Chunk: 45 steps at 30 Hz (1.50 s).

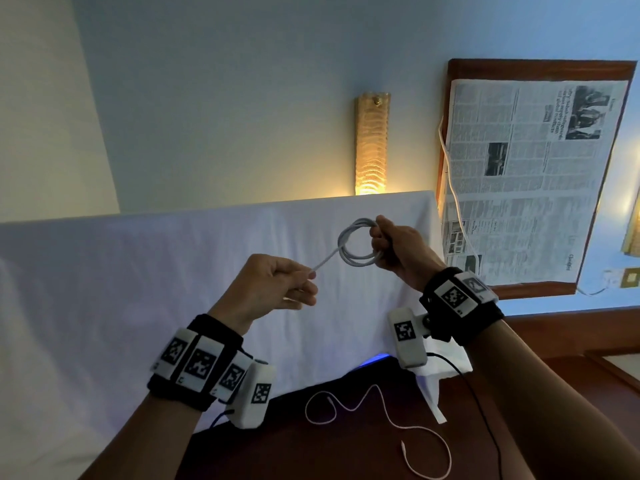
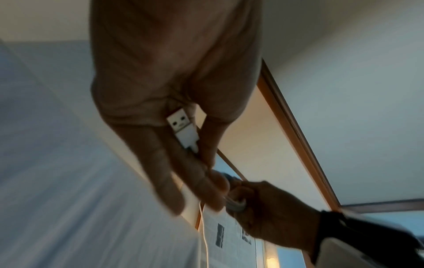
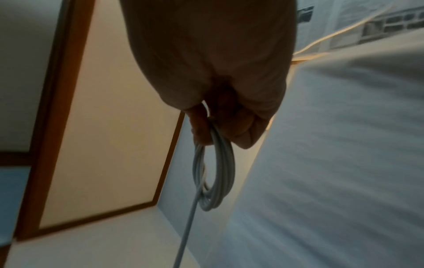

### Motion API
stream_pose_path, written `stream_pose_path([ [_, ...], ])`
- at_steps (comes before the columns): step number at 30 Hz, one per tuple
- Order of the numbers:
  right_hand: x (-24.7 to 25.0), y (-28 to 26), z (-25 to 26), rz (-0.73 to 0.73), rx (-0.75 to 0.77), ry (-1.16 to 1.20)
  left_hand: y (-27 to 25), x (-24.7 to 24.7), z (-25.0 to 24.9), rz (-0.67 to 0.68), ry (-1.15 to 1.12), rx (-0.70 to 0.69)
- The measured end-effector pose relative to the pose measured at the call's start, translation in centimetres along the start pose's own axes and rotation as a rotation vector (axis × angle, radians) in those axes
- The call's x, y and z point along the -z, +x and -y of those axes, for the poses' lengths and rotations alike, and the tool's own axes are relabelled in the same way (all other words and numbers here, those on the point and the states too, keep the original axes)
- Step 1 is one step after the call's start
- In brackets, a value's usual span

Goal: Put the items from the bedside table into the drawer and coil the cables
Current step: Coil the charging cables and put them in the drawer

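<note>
1. Behind both hands a white bed sheet (image 1: 173, 271) fills the middle of the head view, with a pale blue wall (image 1: 242, 98) beyond it.
2. Beyond the right hand (image 1: 401, 249) a lit wall lamp (image 1: 372, 143) glows amber just past the sheet's edge.
3. Right of that hand is the bench (image 1: 457, 67), a wood-rimmed top covered by a newspaper (image 1: 526, 181); a thin white lead (image 1: 453, 188) runs along the paper's near edge.
4. Below the wrists lies a dark brown floor (image 1: 311, 455), and on it a thin cable (image 1: 377, 410) sprawls uncoiled in loose waves, well apart from both hands.
5. Between the hands is the white cable (image 1: 356, 244). Most of it is wound into a round coil of several turns, held up in the air in front of the sheet.
6. The right hand grips the coil at its right side, fingers curled round the bundled strands; the right wrist view shows the loops hanging from those fingers (image 3: 201, 127).
7. A short straight tail leaves the coil and slants down and leftward to the left hand (image 1: 273, 289).
8. The left hand pinches that tail near its end between thumb and fingers, the rest loosely curled.
9. The left wrist view shows the USB plug (image 2: 183, 128) lying inside that hand, metal end pointing back toward the wrist and its long axis along the fingers.
</note>
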State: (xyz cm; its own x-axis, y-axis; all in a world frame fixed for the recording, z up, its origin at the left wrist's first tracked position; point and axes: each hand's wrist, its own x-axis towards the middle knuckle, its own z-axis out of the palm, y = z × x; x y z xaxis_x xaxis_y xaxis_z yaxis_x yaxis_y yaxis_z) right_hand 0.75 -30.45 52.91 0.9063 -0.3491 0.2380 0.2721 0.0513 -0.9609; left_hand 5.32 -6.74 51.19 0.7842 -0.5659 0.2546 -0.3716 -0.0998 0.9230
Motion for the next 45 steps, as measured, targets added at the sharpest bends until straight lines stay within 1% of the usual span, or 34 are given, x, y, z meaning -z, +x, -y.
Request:
stream_pose_path([
  [3, -0.8, -0.6, 1.0, 0.103, 0.051, -0.218, -0.2, -0.2, 0.3, 0.202, 0.311, 0.027],
  [4, -0.9, -0.8, 1.4, 0.15, 0.062, -0.285, -0.1, 0.0, 0.1, 0.214, 0.35, 0.047],
  [5, -1.1, -1.1, 1.8, 0.205, 0.065, -0.347, 0.1, 0.3, -0.4, 0.168, 0.326, 0.074],
  [6, -1.4, -1.4, 2.1, 0.264, 0.066, -0.402, 0.5, 0.6, -0.9, 0.082, 0.279, 0.088],
  [7, -1.8, -1.8, 2.4, 0.323, 0.066, -0.452, 0.7, 0.7, -1.5, 0.004, 0.231, 0.063],
  [8, -2.3, -2.1, 2.7, 0.376, 0.071, -0.503, 0.8, 0.6, -2.2, -0.036, 0.182, 0.022],
  [9, -2.8, -2.3, 2.9, 0.415, 0.082, -0.553, 0.8, 0.3, -2.8, -0.018, 0.13, -0.016],
  [11, -3.6, -2.7, 3.4, 0.443, 0.114, -0.644, 0.8, -0.6, -3.6, 0.088, 0.071, -0.068],
  [14, -3.8, -2.9, 3.8, 0.409, 0.155, -0.702, 1.0, -1.5, -3.7, 0.161, 0.135, -0.063],
  [15, -3.6, -2.8, 3.7, 0.384, 0.164, -0.684, 1.2, -1.7, -3.7, 0.16, 0.152, -0.055],
  [17, -3.2, -2.7, 3.3, 0.328, 0.19, -0.59, 1.3, -2.0, -3.4, 0.117, 0.161, -0.073],
  [19, -2.6, -2.5, 2.7, 0.262, 0.251, -0.437, 1.6, -2.3, -3.1, 0.039, 0.093, -0.096],
  [20, -2.2, -2.6, 2.3, 0.211, 0.308, -0.4, 1.7, -2.4, -2.9, -0.005, 0.04, -0.093],
  [22, -1.7, -3.1, 1.2, 0.073, 0.45, -0.449, 1.9, -2.5, -2.6, -0.088, -0.074, -0.062],
  [23, -1.6, -3.6, 0.4, 0.032, 0.508, -0.467, 2.0, -2.5, -2.4, -0.116, -0.131, -0.043],
  [24, -1.7, -4.2, -0.2, 0.021, 0.55, -0.466, 2.1, -2.6, -2.2, -0.136, -0.186, -0.03],
  [27, -2.3, -5.7, -2.0, 0.014, 0.585, -0.464, 2.3, -3.1, -1.6, -0.171, -0.279, -0.005],
  [29, -2.6, -6.0, -2.7, -0.049, 0.593, -0.397, 2.5, -3.5, -1.3, -0.186, -0.35, 0.016],
  [31, -2.8, -6.4, -3.2, -0.125, 0.54, -0.233, 2.6, -3.8, -1.1, -0.203, -0.447, 0.035],
  [33, -3.0, -6.7, -3.7, -0.171, 0.426, -0.058, 2.8, -4.1, -1.1, -0.213, -0.533, 0.043],
  [35, -2.9, -6.8, -4.0, -0.195, 0.274, 0.107, 2.9, -4.5, -1.0, -0.2, -0.604, 0.041],
  [38, -2.5, -6.3, -3.9, -0.214, 0.001, 0.366, 2.7, -4.8, -0.9, -0.14, -0.656, 0.031],
  [39, -2.3, -6.1, -3.6, -0.216, -0.061, 0.397, 2.6, -4.8, -0.9, -0.122, -0.659, 0.031],
  [41, -2.1, -5.6, -3.2, -0.178, -0.114, 0.371, 2.5, -4.8, -0.8, -0.101, -0.669, 0.034],
  [45, -1.8, -5.2, -2.6, -0.071, -0.106, 0.302, 2.3, -4.9, -0.7, -0.096, -0.688, 0.044],
])
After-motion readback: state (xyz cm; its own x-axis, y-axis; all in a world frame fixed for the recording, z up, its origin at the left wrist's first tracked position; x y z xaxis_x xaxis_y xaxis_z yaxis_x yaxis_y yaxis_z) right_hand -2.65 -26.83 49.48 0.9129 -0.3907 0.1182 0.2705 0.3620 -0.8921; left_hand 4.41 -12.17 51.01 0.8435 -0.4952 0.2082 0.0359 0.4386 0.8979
